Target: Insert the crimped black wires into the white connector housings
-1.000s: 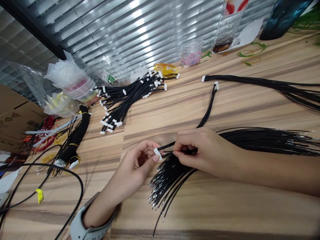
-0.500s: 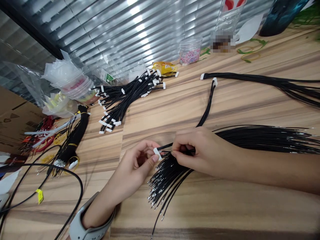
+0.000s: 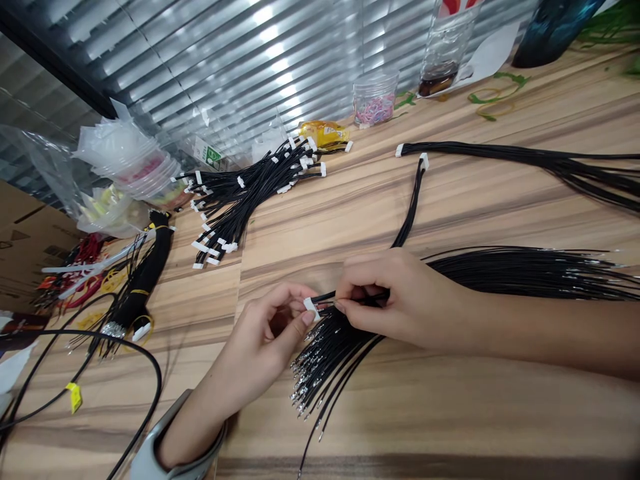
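Plug is in our left hand, pinched narrow between thumb and fingers, around the middle of the tabletop, well in from the far edge. Can't tell whether it's lifted or resting. Right hand is also closed down narrow, fingertips pinching a thin wire just beside the plug. Other black leads already run out of the plug and behind the right fingers.

Change over the last second is small: right fingertips look slightly nearer the plug, left grip unchanged, everything else just slid a bit as our head moved. For the work at the plug, that means a shorter exposed stretch of wire; whether its end is inside is too small to tell.

Around us: loose wires with metal tips fan out under the hands, their other ends trailing toward the right side of the tabletop. One cable with a white end runs from behind the right hand toward the far edge. Pile of plugged cables sits near the far edge, left of the jar. Tied bundle lies further left, near the plastic tubs.
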`<state>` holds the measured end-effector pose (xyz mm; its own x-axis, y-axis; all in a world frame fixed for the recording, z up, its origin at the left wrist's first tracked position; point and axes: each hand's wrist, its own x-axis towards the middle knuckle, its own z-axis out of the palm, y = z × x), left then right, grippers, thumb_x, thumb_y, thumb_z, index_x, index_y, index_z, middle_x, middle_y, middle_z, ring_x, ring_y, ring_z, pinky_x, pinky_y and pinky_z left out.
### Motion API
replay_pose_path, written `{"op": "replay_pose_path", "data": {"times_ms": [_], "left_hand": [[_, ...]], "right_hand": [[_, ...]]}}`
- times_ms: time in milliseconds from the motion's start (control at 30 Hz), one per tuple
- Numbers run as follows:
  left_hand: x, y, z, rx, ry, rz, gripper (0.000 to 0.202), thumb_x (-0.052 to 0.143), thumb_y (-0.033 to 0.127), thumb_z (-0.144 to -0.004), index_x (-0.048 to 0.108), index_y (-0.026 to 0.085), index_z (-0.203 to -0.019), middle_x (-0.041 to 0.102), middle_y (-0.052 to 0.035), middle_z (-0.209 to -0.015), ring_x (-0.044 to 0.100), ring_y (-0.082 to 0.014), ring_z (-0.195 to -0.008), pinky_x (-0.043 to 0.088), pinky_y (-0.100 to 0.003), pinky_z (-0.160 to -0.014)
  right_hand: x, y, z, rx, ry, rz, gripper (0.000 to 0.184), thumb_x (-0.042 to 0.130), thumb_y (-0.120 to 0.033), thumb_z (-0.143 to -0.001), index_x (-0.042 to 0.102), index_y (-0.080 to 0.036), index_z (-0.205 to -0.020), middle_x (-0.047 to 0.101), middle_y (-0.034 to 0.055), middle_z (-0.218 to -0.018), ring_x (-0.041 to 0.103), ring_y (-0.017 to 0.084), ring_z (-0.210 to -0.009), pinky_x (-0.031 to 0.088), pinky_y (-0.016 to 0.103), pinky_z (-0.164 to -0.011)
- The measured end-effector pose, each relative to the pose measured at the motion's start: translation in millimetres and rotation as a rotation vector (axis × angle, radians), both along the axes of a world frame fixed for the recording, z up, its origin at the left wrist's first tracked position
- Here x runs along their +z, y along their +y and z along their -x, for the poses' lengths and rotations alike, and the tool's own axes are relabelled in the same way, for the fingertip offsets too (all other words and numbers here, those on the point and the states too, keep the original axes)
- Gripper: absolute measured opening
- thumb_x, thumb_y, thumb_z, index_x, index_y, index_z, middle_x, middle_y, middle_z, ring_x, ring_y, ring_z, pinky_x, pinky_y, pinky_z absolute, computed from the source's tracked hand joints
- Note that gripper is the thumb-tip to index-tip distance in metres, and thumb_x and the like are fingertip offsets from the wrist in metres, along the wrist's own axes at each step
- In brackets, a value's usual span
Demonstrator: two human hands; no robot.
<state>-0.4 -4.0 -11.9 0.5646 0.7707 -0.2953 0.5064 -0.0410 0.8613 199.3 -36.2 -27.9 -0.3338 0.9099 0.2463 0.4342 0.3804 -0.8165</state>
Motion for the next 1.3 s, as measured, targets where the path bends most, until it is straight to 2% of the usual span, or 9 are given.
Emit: {"op": "replay_pose_path", "data": {"times_ms": [133,267,500,1000,1067,1200,1300], "left_hand": [[-0.9,1.7,-0.6,0.003,-0.012,-0.021,0.013,0.056,0.027,-0.084,0.056,0.02,-0.094,0.059,-0.0002,-0.077,0.052,-0.0103,-0.068,0.04,-0.021,-0.057],[-1.4,2.5,-1.2,-0.011,-0.045,-0.022,0.009,0.057,0.023,-0.083,0.058,0.019,-0.091,0.06,0.0011,-0.075,0.052,-0.0089,-0.068,0.041,-0.02,-0.06],[-1.9,0.5,-2.6,-0.005,-0.084,-0.009,0.009,0.058,0.021,-0.081,0.061,0.019,-0.09,0.06,0.0018,-0.068,0.051,-0.0082,-0.06,0.037,-0.019,-0.052],[-3.2,-1.6,-0.4,-0.058,-0.055,-0.07,0.016,0.056,0.023,-0.083,0.062,0.018,-0.097,0.062,0.0002,-0.07,0.053,-0.0093,-0.062,0.038,-0.019,-0.053],[-2.3,0.6,-0.9,-0.059,-0.054,-0.031,0.016,0.056,0.025,-0.083,0.062,0.017,-0.096,0.062,-0.0011,-0.072,0.054,-0.0105,-0.064,0.04,-0.02,-0.055],[-1.1,6.5,-1.8,-0.012,-0.122,0.036,0.013,0.058,0.023,-0.081,0.059,0.015,-0.091,0.063,-0.0031,-0.08,0.057,-0.0128,-0.077,0.043,-0.023,-0.071],[-0.3,10.1,-1.4,0.043,-0.158,0.069,0.012,0.061,0.021,-0.079,0.059,0.015,-0.089,0.062,-0.0015,-0.079,0.056,-0.0105,-0.075,0.042,-0.021,-0.071]], "right_hand": [[-2.1,1.1,-1.2,0.052,0.024,-0.017,0.011,0.055,-0.008,-0.072,0.058,-0.014,-0.064,0.048,-0.0048,-0.058,0.041,0.006,-0.053,0.03,0.018,-0.051],[-3.4,2.2,-1.4,0.046,-0.017,-0.015,0.011,0.054,-0.009,-0.073,0.059,-0.014,-0.065,0.049,-0.0041,-0.059,0.042,0.006,-0.054,0.03,0.019,-0.052],[-2.8,1.9,-1.2,0.064,-0.072,-0.022,0.013,0.051,-0.01,-0.076,0.06,-0.014,-0.067,0.049,-0.003,-0.059,0.041,0.008,-0.055,0.03,0.021,-0.053],[-3.2,1.6,-0.7,0.106,-0.089,-0.043,0.013,0.05,-0.01,-0.078,0.058,-0.013,-0.069,0.05,-0.0027,-0.062,0.042,0.007,-0.056,0.03,0.02,-0.055],[-3.4,1.4,-0.4,0.086,-0.093,-0.041,0.013,0.05,-0.011,-0.078,0.059,-0.013,-0.069,0.051,-0.0027,-0.061,0.042,0.007,-0.056,0.03,0.02,-0.054],[-4.8,1.1,-0.8,0.057,-0.126,-0.02,0.008,0.055,-0.017,-0.079,0.062,-0.014,-0.077,0.053,-0.0026,-0.062,0.045,0.008,-0.055,0.031,0.02,-0.052],[-6.6,0.3,-1.6,0.049,-0.166,-0.092,0.01,0.053,-0.014,-0.081,0.063,-0.015,-0.085,0.057,-0.0016,-0.067,0.049,0.008,-0.058,0.034,0.019,-0.054]]}}
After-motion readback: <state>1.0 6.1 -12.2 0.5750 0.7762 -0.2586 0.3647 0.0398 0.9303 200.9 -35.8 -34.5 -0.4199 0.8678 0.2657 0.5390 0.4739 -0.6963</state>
